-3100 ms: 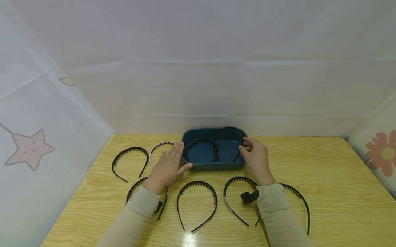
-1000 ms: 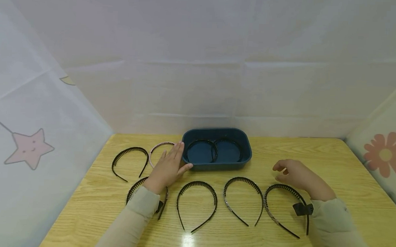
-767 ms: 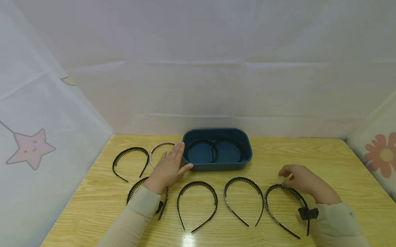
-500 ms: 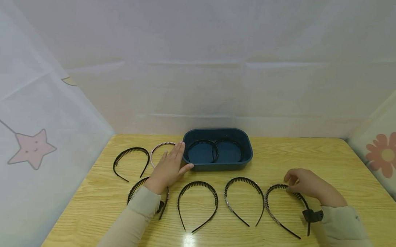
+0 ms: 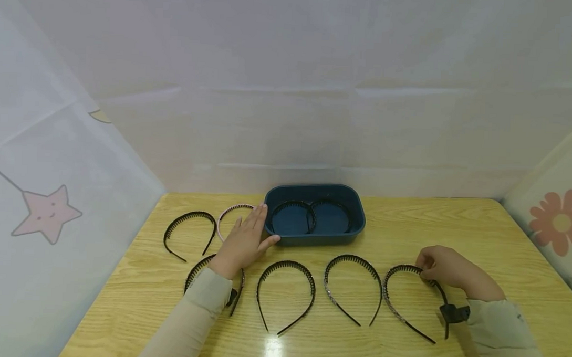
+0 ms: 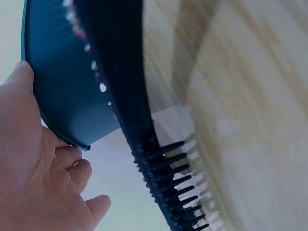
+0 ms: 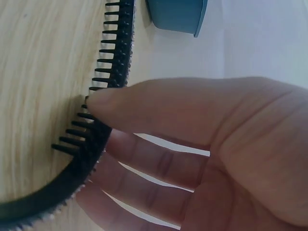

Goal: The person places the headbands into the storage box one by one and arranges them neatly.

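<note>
My right hand (image 5: 453,271) pinches the top right of a black toothed headband (image 5: 399,268) at the right of the row. In the right wrist view the thumb lies over its comb teeth (image 7: 72,139), with the other fingers behind the glittery outer side. My left hand (image 5: 243,245) rests with extended fingers against the left end of a dark blue box (image 5: 314,241), thumb at its front corner. Two dark headbands lie in the box, overlapping in the middle. A headband with shiny stones (image 6: 130,106) crosses close to the left wrist camera, under the left forearm.
Two more black headbands, one in the middle (image 5: 286,263) and one right of it (image 5: 351,258), lie on the wooden table (image 5: 455,221). Farther left are another black headband (image 5: 190,214) and a pink-edged one (image 5: 228,210). A pale cloth backdrop (image 5: 288,121) stands behind the box.
My right hand has let go of a headband inside the box, moved right and towards me, and taken hold of the rightmost headband. My left hand has stayed at the box.
</note>
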Tool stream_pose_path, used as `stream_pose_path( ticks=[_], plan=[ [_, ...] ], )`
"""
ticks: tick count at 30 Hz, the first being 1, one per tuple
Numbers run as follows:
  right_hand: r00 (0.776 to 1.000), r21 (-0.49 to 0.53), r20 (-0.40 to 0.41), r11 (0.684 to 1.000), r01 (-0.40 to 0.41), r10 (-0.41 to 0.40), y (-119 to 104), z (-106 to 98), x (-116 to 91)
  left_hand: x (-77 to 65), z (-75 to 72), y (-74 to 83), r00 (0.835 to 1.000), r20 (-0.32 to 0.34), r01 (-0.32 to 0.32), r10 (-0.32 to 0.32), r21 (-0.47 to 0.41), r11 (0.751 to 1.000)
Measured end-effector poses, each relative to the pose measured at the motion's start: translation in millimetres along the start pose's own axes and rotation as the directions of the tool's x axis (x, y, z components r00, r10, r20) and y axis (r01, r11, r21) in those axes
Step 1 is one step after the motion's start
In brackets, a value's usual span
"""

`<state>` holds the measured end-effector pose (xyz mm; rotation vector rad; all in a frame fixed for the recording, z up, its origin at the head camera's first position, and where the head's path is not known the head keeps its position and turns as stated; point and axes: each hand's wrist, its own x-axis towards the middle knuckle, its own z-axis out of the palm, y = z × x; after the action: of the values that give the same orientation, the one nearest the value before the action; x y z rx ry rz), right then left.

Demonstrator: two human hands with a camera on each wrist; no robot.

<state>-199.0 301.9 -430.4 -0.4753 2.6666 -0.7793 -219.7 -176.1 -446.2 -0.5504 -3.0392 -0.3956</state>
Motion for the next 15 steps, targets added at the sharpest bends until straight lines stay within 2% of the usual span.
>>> stream_pose_path(
  ticks=[15],
  plan=[
    [0.998, -0.041, -0.065, 0.999, 0.002, -0.004, 2.5, -4.9, -0.8, 0.4, 0.5, -0.8, 1.000, -0.003, -0.003, 0.003, 0.004, 1.000]
  ],
)
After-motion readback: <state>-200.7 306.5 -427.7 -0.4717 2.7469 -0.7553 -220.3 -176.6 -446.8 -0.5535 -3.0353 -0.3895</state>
